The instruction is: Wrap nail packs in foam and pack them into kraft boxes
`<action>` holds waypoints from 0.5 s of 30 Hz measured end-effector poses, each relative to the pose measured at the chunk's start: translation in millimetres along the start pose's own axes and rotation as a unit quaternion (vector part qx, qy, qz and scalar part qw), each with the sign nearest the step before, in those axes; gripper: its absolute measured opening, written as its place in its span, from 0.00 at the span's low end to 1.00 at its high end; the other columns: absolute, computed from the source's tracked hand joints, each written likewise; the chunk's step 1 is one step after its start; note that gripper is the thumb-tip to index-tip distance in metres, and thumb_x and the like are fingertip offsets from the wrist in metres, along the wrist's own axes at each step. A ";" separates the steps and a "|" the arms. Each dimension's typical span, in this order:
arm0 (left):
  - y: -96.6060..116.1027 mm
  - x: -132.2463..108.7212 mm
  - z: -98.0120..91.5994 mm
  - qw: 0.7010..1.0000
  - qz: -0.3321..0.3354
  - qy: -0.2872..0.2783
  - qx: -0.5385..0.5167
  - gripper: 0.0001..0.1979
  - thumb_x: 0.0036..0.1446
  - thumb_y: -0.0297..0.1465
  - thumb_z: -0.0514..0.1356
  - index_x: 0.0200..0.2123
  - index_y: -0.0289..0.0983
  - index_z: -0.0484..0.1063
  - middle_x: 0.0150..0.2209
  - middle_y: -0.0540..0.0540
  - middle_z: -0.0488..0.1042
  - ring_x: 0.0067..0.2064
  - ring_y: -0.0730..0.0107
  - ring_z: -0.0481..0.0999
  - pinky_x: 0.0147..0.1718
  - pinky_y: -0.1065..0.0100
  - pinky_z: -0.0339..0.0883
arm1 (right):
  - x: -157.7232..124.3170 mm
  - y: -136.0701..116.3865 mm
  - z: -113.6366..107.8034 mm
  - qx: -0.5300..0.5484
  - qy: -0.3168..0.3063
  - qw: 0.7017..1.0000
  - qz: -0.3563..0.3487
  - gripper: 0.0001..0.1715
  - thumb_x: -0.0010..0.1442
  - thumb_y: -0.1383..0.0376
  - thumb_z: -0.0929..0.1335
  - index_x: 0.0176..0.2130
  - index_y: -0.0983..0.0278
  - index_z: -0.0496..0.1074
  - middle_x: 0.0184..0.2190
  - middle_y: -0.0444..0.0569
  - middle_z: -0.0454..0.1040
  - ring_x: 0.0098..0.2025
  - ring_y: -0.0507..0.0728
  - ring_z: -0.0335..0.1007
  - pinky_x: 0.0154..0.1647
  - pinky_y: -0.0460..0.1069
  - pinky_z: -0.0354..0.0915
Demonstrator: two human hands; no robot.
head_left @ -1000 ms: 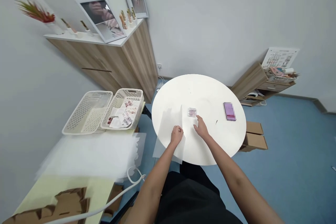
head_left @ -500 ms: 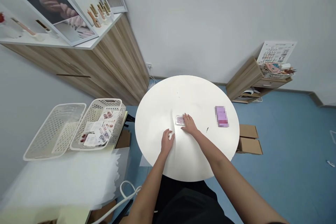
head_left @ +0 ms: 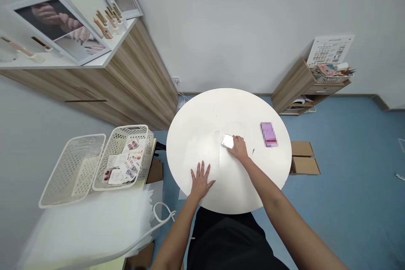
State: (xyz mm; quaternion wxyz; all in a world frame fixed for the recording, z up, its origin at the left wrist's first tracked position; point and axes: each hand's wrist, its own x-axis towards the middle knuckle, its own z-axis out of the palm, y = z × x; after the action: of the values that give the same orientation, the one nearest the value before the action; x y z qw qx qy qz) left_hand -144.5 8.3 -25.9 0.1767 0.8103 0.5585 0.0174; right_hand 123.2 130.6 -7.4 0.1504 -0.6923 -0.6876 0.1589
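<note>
A small flat case of press-on nails (head_left: 227, 141) shows as a bright, glaring rectangle near the middle of the round white table (head_left: 190, 126); its contents are washed out. Gripping its right edge with thumb and fingers is my right hand (head_left: 238, 147). The case looks slightly tilted, and I cannot tell whether it touches the tabletop. My left hand (head_left: 200, 184) lies flat with fingers spread on the table's near-left part, holding nothing. Between the hands, a pale sheet or film edge (head_left: 217, 152) runs along the tabletop.
A blurred-out purple pack (head_left: 268, 134) lies on the table's right side, with a small dark mark (head_left: 253, 151) nearer. To the left stand two white baskets, one holding nail cards (head_left: 126, 162). Cardboard boxes (head_left: 303, 158) sit on the floor at right.
My right hand has shifted the case slightly right, and its face turned from pinkish pieces to white glare. My left hand has moved back toward me and spread flat.
</note>
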 end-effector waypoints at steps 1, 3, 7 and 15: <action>3.8 4.1 2.1 1.000 0.004 0.001 0.005 0.37 0.62 0.51 0.52 0.70 0.46 0.44 0.71 0.38 0.41 0.71 0.42 0.38 0.62 0.32 0.30 | -4.9 3.6 -5.1 0.008 0.018 1.000 0.011 0.39 0.54 0.58 0.70 0.61 0.66 0.57 0.54 0.62 0.64 0.55 0.69 0.59 0.54 0.61 0.62; 13.3 13.2 6.9 1.000 0.002 0.007 0.009 0.37 0.62 0.51 0.52 0.70 0.46 0.45 0.71 0.37 0.41 0.71 0.41 0.38 0.61 0.30 0.28 | -16.1 9.5 -16.0 0.021 0.053 0.998 0.029 0.39 0.55 0.57 0.69 0.62 0.64 0.56 0.54 0.61 0.64 0.55 0.69 0.58 0.54 0.62 0.62; 34.2 29.9 15.8 1.000 -0.014 0.019 0.005 0.36 0.62 0.50 0.52 0.69 0.45 0.47 0.71 0.35 0.41 0.71 0.40 0.37 0.59 0.27 0.25 | -41.1 12.1 -35.5 0.039 0.097 0.993 0.061 0.41 0.56 0.55 0.69 0.63 0.64 0.56 0.54 0.61 0.63 0.56 0.69 0.58 0.54 0.62 0.62; 64.9 47.1 15.4 0.999 -0.040 0.024 -0.016 0.40 0.59 0.54 0.53 0.69 0.45 0.47 0.71 0.34 0.39 0.71 0.37 0.34 0.57 0.24 0.27 | -75.5 -13.4 -41.0 0.061 0.092 0.993 0.051 0.43 0.56 0.55 0.70 0.65 0.62 0.54 0.55 0.59 0.63 0.57 0.68 0.58 0.58 0.64 0.60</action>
State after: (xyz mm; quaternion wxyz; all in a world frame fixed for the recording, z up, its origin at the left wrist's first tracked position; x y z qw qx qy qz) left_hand -65.0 26.8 -28.4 0.1768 0.7837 0.5943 0.0382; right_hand 128.3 55.7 36.4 0.2464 -0.7279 -0.6235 0.1437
